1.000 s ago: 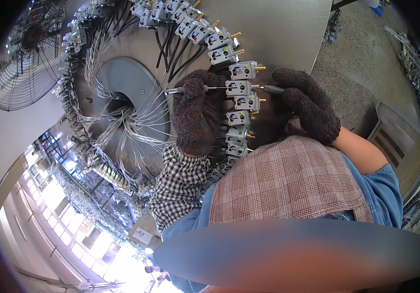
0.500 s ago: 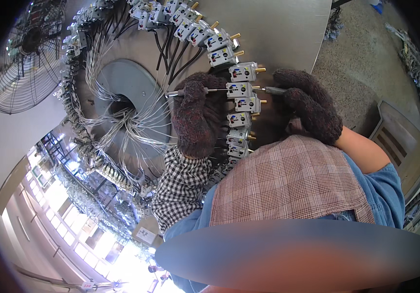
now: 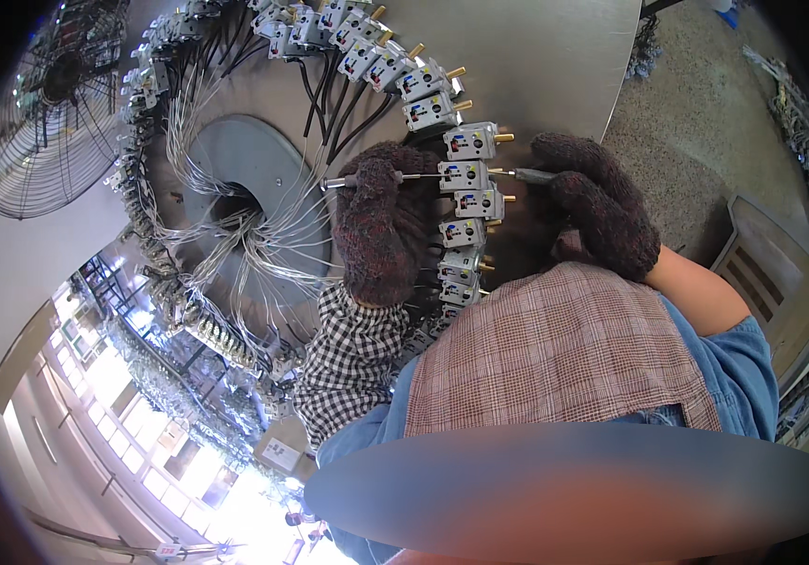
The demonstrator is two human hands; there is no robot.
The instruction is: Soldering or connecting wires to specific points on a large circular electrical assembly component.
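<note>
Left hand: the left hand (image 3: 381,231) wears a fuzzy dark knitted glove, with a black-and-white checked sleeve (image 3: 352,363) behind it; its fingers are curled tight round a slim metal tool (image 3: 367,179) whose silvery tip sticks out to the left.
Right hand: the right hand (image 3: 597,202), in the same woolly glove, pinches a thin grey tool (image 3: 528,174), tip pointing at the plug.
Plug: a small grey boxy plug (image 3: 462,175) with brass pins sits between both hands, one of a curved row of plugs (image 3: 395,71) ringing the round metal table (image 3: 555,56).
Wires: pale thin wires (image 3: 235,235) fan from the centre hole; black cables (image 3: 338,104) run to the upper plugs.
Around: a wire-cage fan (image 3: 42,122) at left, speckled floor (image 3: 705,104) at right.
In the way: a checked apron (image 3: 555,358) hides the table's near edge.
</note>
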